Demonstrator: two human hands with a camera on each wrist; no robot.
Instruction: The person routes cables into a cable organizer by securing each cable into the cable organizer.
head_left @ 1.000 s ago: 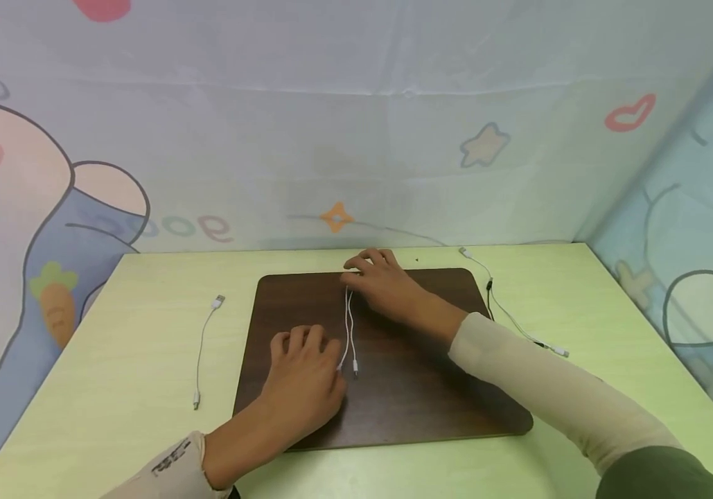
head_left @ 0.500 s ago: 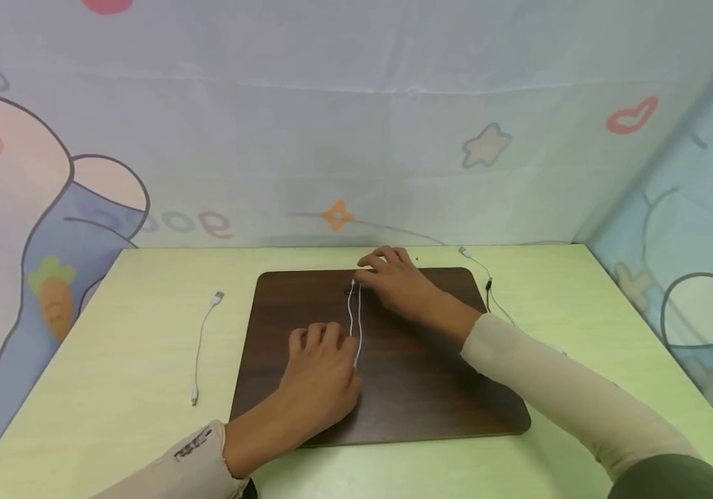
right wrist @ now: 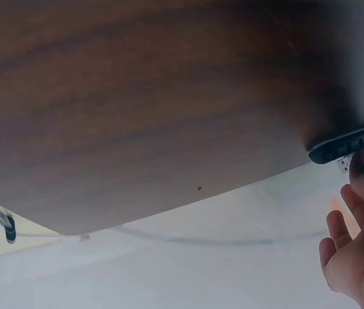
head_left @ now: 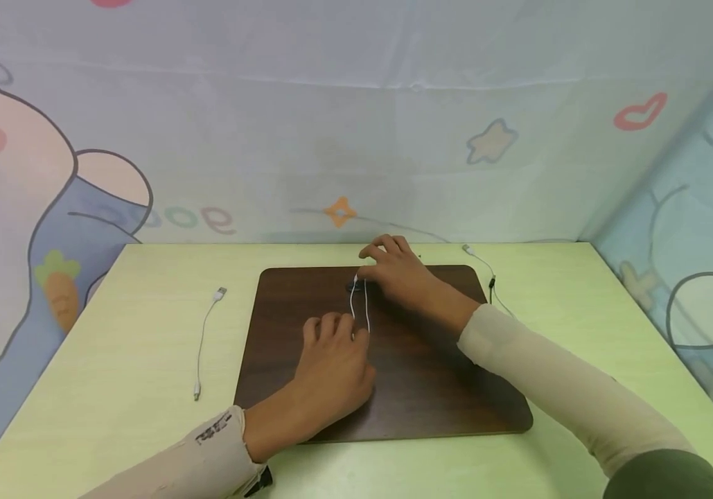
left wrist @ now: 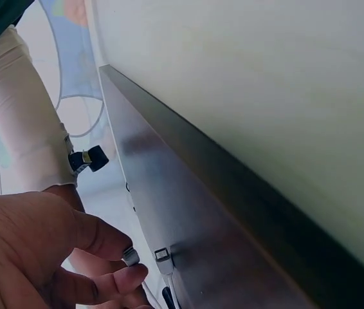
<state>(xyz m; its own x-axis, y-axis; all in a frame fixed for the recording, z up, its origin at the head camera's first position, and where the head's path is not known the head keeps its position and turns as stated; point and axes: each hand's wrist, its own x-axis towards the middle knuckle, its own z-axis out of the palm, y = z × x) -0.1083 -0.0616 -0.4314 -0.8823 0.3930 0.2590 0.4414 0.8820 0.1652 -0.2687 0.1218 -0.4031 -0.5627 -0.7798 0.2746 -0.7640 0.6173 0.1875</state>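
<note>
My left hand (head_left: 335, 367) is over the middle of the dark brown board, its thumb and a finger pinching the silver metal plug (left wrist: 130, 256) of a white charging cable. A second white cable's plug (left wrist: 163, 255) lies on the board just beside these fingers. At the board's back edge sits a black cable clip (right wrist: 344, 145) with several notches. My right hand (head_left: 401, 272) is right at this clip, pinching a white cable there; a USB plug (right wrist: 343, 165) shows beside its thumb, the other fingers spread. Two thin white cable strands (head_left: 366, 308) run between clip and left hand.
The brown board (head_left: 431, 374) lies on a pale yellow-green table (head_left: 144, 333). A short white USB cable (head_left: 200, 346) lies left of it. Another white cable (head_left: 482, 262) and a black strap (head_left: 491, 287) lie at the right, partly behind the right sleeve. A printed cloth (head_left: 269, 138) hangs behind.
My left hand has moved right and slightly away across the board, the cable strands shifting right with it. My right hand has moved a little right at the back edge, uncovering the clip.
</note>
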